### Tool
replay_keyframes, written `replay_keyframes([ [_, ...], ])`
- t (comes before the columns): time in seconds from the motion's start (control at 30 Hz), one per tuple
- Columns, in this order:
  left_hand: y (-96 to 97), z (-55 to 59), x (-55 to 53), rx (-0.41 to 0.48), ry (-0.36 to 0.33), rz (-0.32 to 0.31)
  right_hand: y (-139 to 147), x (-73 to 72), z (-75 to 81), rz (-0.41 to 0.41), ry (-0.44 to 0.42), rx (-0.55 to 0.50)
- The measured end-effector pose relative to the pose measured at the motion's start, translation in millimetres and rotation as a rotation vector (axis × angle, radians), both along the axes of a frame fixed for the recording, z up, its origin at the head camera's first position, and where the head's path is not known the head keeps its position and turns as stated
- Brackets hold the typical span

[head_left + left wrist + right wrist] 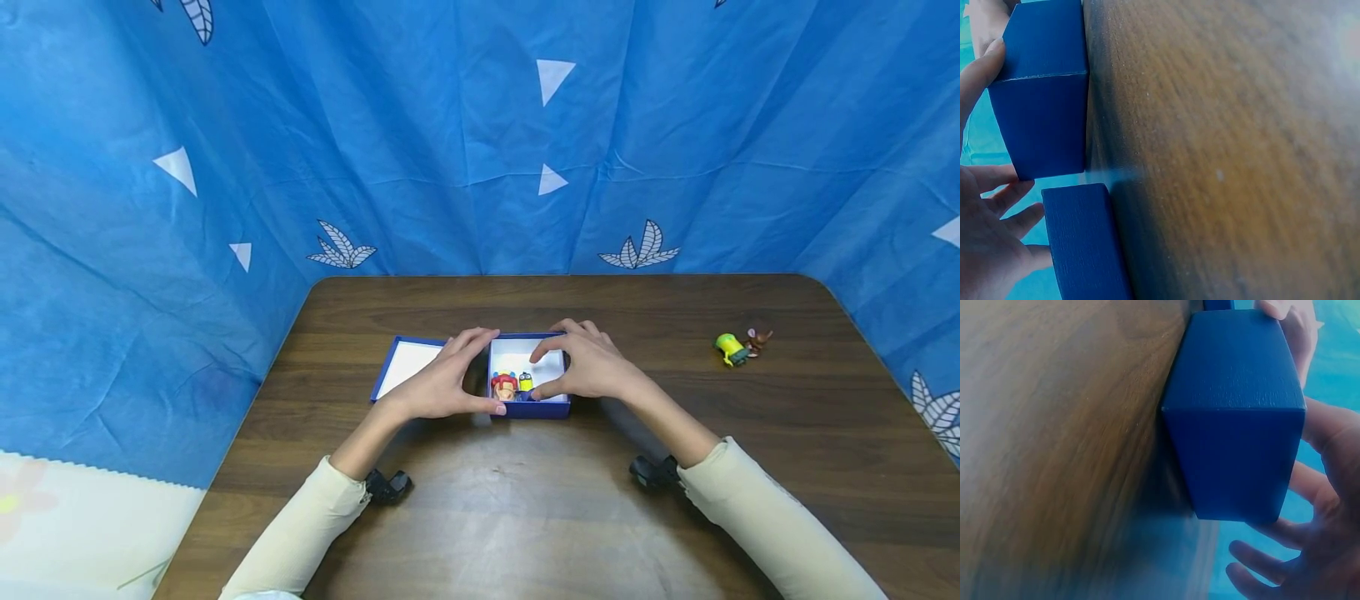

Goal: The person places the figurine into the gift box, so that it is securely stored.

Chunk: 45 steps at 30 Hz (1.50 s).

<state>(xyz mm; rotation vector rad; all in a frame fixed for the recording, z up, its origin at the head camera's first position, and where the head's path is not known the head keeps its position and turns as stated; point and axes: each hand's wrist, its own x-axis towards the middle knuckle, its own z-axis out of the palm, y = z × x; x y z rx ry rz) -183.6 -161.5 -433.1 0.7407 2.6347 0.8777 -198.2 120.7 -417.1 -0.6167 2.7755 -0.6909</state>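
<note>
- Head view, nearest: pale sleeves (pixel 303 517) and black wrist mounts (pixel 387 487) lie above the brown table (pixel 517 508).
- Left hand (pixel 442 387): spread wide at the box's left end, thumb tip at the near rim, index finger at the far-left corner; the fingers touch rather than wrap round it.
- Right hand (pixel 596 371): thumb and index finger reach inside over the right wall with a gap between them; the rest stay near the far-right corner. No firm grip shows.
- Blue box (pixel 530 411): between the hands, flat on the table, white inside. It looks like stiff, smooth card, probably light and apt to slide; opposite walls near the corners should give the best hold, since one wall squeezed alone could bend.
- Red figure (pixel 505 385) and yellow figure (pixel 526 382): side by side along the box's near wall. Likely hard, light plastic, slick to fingertips; best pinched round the body.
- Blue lid (pixel 405 362): left of the box, white side up, partly behind the left hand.
- Green-and-yellow figure (pixel 730 348) and brown mouse figure (pixel 757 341): close together, well off to the right.
- Blue curtain (pixel 450 125): behind the table.
</note>
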Motion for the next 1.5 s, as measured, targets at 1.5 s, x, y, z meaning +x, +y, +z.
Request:
replay_keyframes([
  [1.5, -0.2, -4.1, 0.6, 0.015, 0.014, 0.001, 102.1, 16.5, -12.9, -0.185, 0.065, -0.341],
])
